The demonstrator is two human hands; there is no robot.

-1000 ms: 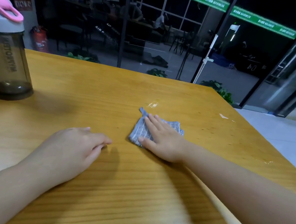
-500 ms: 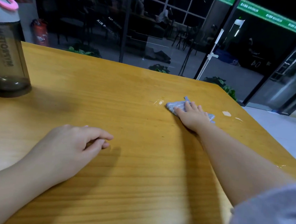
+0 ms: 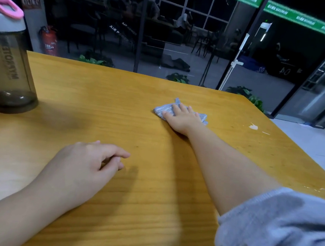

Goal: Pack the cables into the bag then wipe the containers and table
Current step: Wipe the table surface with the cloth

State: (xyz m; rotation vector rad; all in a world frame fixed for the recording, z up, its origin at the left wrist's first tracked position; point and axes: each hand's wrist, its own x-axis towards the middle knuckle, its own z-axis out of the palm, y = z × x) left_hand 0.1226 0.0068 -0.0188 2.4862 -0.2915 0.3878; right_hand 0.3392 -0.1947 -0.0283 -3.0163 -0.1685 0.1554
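A person's right hand (image 3: pixel 184 118) presses flat, fingers straight, on a crumpled grey-blue cloth (image 3: pixel 164 109) toward the far side of the wooden table (image 3: pixel 93 88), w/ the left hand (image 3: pixel 86 163) resting nearer, fingers loosely curled, holding nothing. The cloth looks soft, light & limp, prob. best worked under a flat palm or pinched at a loose corner. A smoky shaker bottle (image 3: pixel 8 64) stands at far left; white flecks (image 3: pixel 253 127) lie near the right edge.

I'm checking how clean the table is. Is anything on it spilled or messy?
Yes. A whitish smear sits on the table near its right edge, beyond the right hand pressing the cloth. More pale flecks lie closer in.
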